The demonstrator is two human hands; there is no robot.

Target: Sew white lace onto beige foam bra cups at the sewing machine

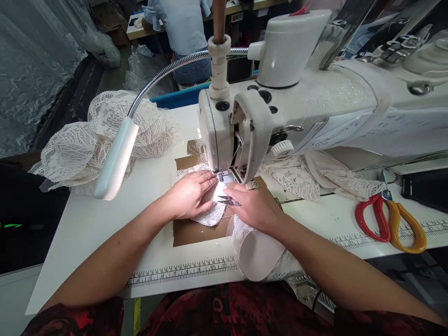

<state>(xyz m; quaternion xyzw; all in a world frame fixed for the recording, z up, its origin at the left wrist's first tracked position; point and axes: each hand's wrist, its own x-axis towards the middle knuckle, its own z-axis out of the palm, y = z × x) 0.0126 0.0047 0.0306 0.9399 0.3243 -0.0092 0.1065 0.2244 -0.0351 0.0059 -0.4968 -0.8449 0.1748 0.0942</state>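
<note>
Head view, and both hands are right up at the needle end of the big white industrial sewing machine [315, 102]. The left hand [191, 196] lies flat, fingers straight and close together. It presses the small white scalloped lace piece [214, 215] down on the brown taped patch [196, 232] of the white table [87, 224], fingertips just beside the silver presser foot [224, 176]. The right hand [254, 205] is curled, thumb and fingers pinching the small dark metal thread snips [229, 200]. The blades point left across the lace, towards the left fingers. The lace trails down past a rounded smooth white cup [261, 254] and over the printed ruler strip [182, 272] at the table's front edge.

Risks, as I read it:
- **Fingertips:** this close to the foot, they could be caught if the needle drops.
- **Snip points:** lying on open lace, they could snag or nick a thread of the pattern, or graze the left fingers.
- **Hanging tail:** its weight could drag the piece crooked.

Off to the sides, a white gooseneck lamp [115, 158] hangs over a heap of cream lace [80, 144]. More loose lace [315, 179] lies under the machine arm, and the red and orange looped scissor handles [385, 224] sit well apart from the hands. A person in a light blue top [182, 23] is at the far bench.
</note>
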